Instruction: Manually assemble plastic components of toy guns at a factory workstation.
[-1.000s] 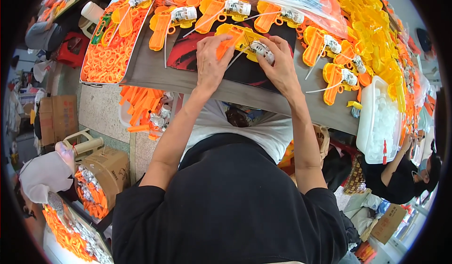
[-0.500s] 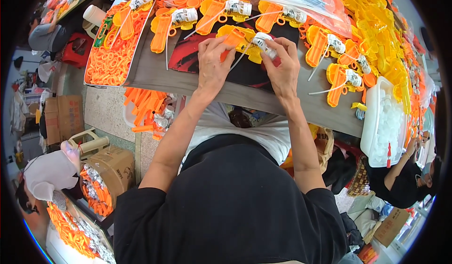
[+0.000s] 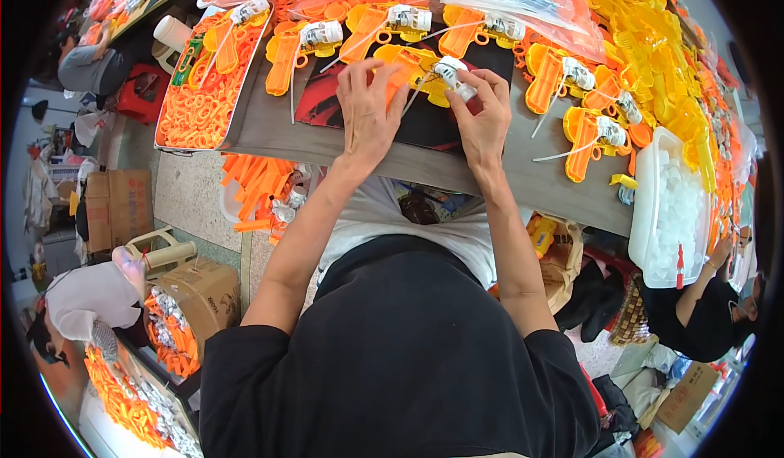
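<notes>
Over the mat [image 3: 322,103] by the bench's [image 3: 535,160] front edge, the right hand [image 3: 485,119] pinched the yellow toy shell's [image 3: 422,57] white cylinder [image 3: 451,73] — apparently to steady it — while the left hand [image 3: 365,119] curled at the orange handle [image 3: 400,74], its grip unclear.

Beige plastic stool [image 3: 175,254] near a brown cardboard box [image 3: 129,205], on the left.
</notes>
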Motion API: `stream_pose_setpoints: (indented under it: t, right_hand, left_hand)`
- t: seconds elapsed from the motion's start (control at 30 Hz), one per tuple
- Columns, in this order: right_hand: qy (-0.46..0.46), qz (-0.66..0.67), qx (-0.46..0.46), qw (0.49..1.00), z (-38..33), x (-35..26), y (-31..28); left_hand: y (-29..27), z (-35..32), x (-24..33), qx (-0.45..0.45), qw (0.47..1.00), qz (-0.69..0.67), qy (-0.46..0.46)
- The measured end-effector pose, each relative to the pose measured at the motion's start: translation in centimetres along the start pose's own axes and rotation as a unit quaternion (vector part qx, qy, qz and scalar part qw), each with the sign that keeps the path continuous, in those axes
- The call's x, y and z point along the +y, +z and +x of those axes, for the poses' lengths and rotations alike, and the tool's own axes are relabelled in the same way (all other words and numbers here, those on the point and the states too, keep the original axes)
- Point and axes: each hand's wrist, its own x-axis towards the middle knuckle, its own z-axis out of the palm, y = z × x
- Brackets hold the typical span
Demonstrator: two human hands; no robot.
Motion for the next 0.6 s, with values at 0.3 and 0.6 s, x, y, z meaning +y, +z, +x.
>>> stream_pose_setpoints:
  t: [0.3, 0.6]
  right_hand:
    - [-0.021, -0.018, 0.003, 1.0, 0.1, -0.5, -0.2]
    - [-0.01, -0.042, 0.008, 0.999, 0.1, -1.8, 0.6]
  left_hand:
    - [-0.5, 2.6, -1.8, -0.168, 0.985, -0.024, 0.036]
    - [0.9, 4.8, -1.4, -0.113, 0.989, -0.035, 0.09]
